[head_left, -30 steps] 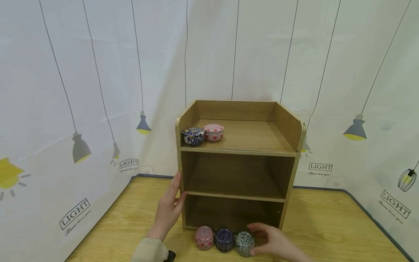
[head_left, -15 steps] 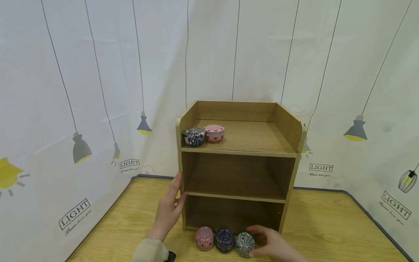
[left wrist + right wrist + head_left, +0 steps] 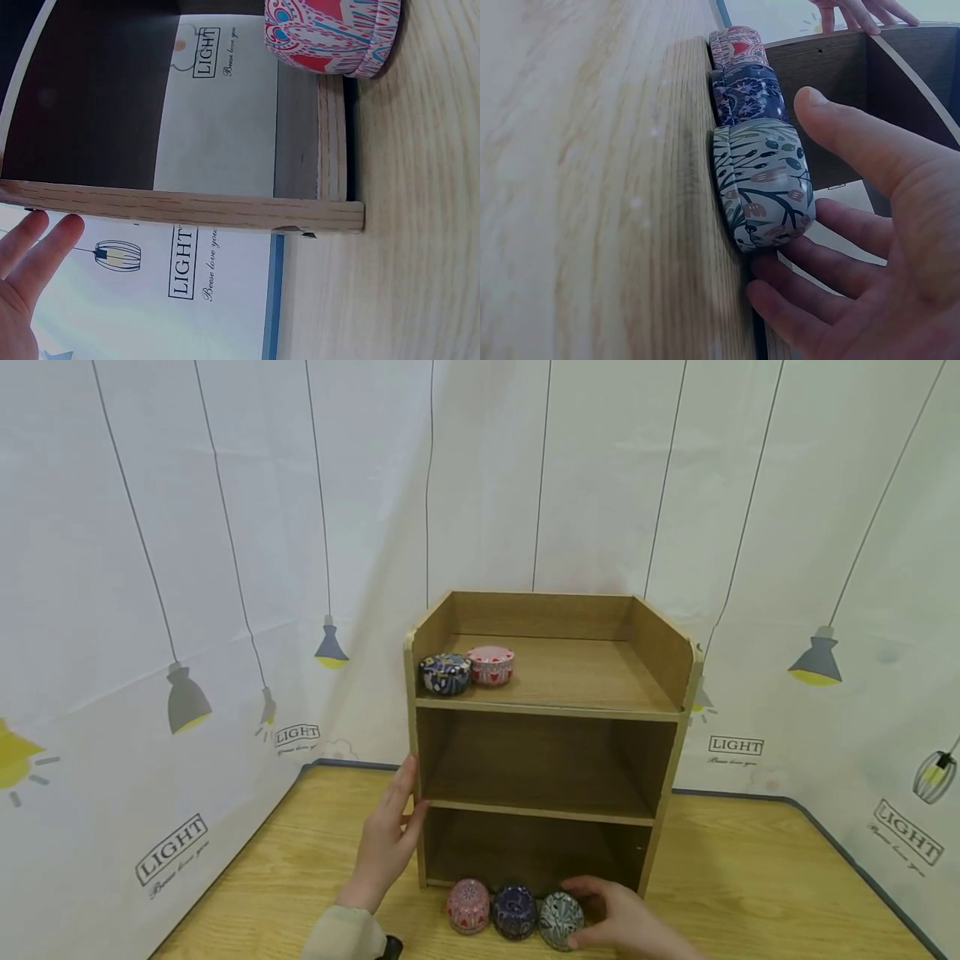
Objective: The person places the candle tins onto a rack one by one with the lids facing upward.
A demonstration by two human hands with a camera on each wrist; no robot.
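Observation:
My right hand (image 3: 622, 917) is around the right side of a grey-green leaf-patterned round tin (image 3: 561, 920) standing on the table. In the right wrist view its fingers (image 3: 847, 225) lie close against the tin (image 3: 769, 184), while the thumb (image 3: 855, 131) stands apart from it. Left of this tin are a dark blue patterned tin (image 3: 514, 911) and a pink one with red hearts (image 3: 468, 906), in a row before the shelf. My left hand (image 3: 386, 835) rests with straight fingers against the left side of the wooden shelf (image 3: 540, 711).
On the shelf's top level, at the left, sit a blue floral tin (image 3: 446, 674) and a pink heart tin (image 3: 491, 666). Below are two bare compartments. The wooden table (image 3: 300, 860) is enclosed by a white backdrop (image 3: 480, 477) printed with lamps.
My right thumb and fingers have shifted slightly left, closer around the leaf-patterned tin. The left hand and the tins have stayed in place.

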